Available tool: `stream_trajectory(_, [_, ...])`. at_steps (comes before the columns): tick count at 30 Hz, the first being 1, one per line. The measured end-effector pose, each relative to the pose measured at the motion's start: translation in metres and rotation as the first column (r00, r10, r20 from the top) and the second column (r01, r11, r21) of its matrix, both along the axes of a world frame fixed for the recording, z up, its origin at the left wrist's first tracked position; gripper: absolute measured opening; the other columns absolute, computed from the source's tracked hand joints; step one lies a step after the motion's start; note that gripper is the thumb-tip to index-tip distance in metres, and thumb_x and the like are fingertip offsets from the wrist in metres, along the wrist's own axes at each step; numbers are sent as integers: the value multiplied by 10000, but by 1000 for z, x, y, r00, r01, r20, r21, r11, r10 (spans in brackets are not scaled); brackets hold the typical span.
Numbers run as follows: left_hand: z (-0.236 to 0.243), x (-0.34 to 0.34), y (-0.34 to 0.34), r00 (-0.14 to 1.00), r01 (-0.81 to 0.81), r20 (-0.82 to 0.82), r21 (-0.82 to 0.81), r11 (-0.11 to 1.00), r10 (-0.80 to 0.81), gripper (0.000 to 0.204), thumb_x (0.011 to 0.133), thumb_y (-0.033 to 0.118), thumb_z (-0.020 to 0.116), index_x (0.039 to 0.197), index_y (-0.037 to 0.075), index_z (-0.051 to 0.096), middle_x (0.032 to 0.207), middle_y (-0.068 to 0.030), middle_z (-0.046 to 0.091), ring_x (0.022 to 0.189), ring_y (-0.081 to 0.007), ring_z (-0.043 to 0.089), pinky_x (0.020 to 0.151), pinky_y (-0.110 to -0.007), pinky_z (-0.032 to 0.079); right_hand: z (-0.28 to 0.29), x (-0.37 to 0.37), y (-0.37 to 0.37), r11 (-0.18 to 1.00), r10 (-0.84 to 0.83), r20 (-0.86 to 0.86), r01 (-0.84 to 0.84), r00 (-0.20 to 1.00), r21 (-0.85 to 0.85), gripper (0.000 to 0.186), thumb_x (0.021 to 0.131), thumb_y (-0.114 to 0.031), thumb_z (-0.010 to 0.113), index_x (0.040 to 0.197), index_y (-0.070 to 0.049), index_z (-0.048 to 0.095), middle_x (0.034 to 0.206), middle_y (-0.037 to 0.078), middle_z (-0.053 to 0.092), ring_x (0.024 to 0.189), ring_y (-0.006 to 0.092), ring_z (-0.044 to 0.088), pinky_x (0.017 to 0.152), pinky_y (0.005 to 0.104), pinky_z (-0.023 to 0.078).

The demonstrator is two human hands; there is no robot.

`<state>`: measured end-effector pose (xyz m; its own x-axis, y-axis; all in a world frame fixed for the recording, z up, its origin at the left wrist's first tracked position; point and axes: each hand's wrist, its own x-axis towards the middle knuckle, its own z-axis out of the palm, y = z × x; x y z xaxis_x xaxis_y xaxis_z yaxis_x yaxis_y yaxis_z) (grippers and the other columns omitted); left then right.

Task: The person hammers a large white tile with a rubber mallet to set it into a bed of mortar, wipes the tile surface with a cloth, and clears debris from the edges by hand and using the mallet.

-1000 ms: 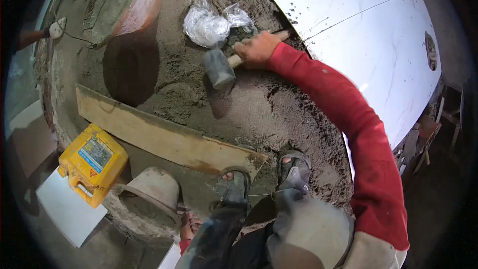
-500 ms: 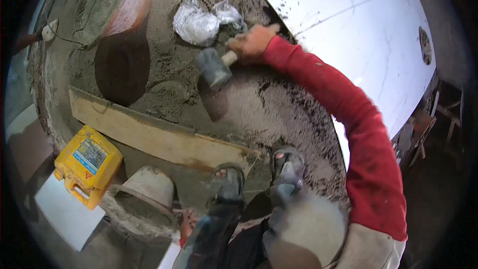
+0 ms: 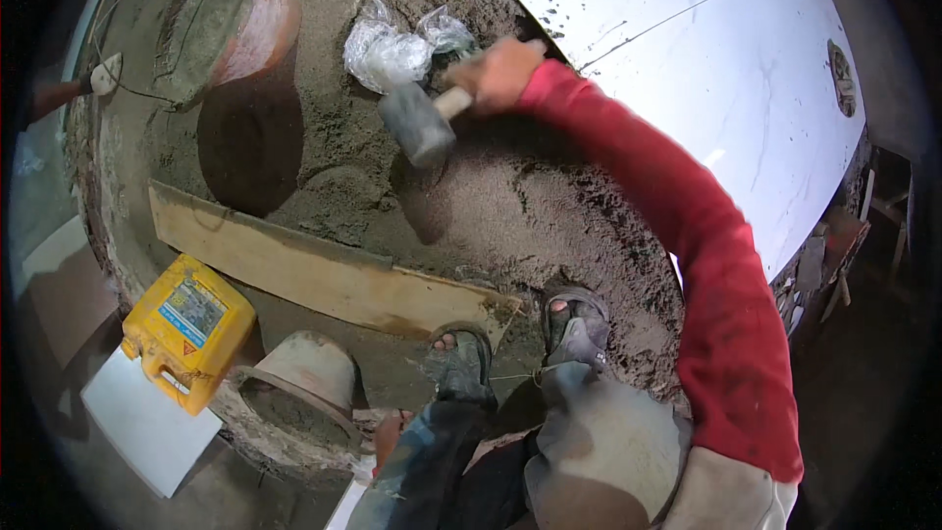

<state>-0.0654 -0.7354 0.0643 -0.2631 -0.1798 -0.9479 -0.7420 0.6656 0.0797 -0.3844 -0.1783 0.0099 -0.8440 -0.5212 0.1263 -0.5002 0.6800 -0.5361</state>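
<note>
My right hand (image 3: 498, 74), in a red sleeve, is closed around the pale handle of a rubber mallet (image 3: 417, 125). The mallet's dark grey head hangs over rough wet mortar (image 3: 491, 206) to the left of the hand. Just beyond the head lies a crumpled clear plastic bag (image 3: 388, 54). A large white marbled tile (image 3: 706, 88) has its edge close to the right of this hand. Low in the picture, my left hand (image 3: 390, 435) shows only partly beside my knee; its fingers are mostly hidden.
A wooden board (image 3: 314, 265) lies across the mortar before my sandalled feet. At left are a yellow jerrycan (image 3: 191, 324), a white panel (image 3: 147, 422) and a mortar-caked bucket (image 3: 309, 373). Another bucket (image 3: 265, 25) holds mortar, near another person's gloved hand (image 3: 105, 75).
My right hand and the mallet have shifted slightly left; the mallet head now overlaps the plastic bag's lower edge. My left hand is more covered by my leg. The whole view has shifted slightly.
</note>
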Motion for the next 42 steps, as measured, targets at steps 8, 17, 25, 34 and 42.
stream_trajectory(8, [75,-70,160,941,231,-283,135,964,-186,361,1011,352,513,956,26,657,758,-35,565,712,-128,522,626,-303,420,32,49,-2,893,-430,-146,443,891,76,283,764,-261,742,911,-117,548,816,52,640,725,202,661,551,367,543])
stream_trajectory(17, [74,-164,279,774,-329,-82,795,510,628,706,937,546,579,1391,26,429,1124,-166,640,960,-270,675,766,-415,581,68,202,-64,932,-290,132,312,948,-187,304,838,-330,639,979,-65,587,902,79,577,901,246,607,774,392,500])
stream_trajectory(25, [62,-158,253,900,-100,-246,687,720,359,498,958,251,583,1352,-31,467,1178,-126,631,1022,-226,645,878,-371,542,-19,182,220,123,-857,-459,959,233,257,564,987,-434,470,1379,-30,492,1455,208,434,1306,372,433,1037,532,341])
stream_trajectory(34, [57,-138,206,830,-232,-250,658,716,498,544,916,268,611,1355,-25,480,1212,-120,613,1029,-215,635,867,-349,532,-20,151,207,132,-851,-399,874,342,468,599,1011,-476,408,1450,-68,426,1509,108,391,1350,349,390,1050,544,364])
stream_trajectory(42, [57,-140,207,813,-237,-297,616,751,500,510,932,267,622,1337,-14,490,1175,-111,627,988,-200,646,866,-350,539,4,149,160,242,-854,-329,868,402,433,569,1001,-419,465,1421,-36,455,1468,216,404,1348,395,388,1036,531,380])
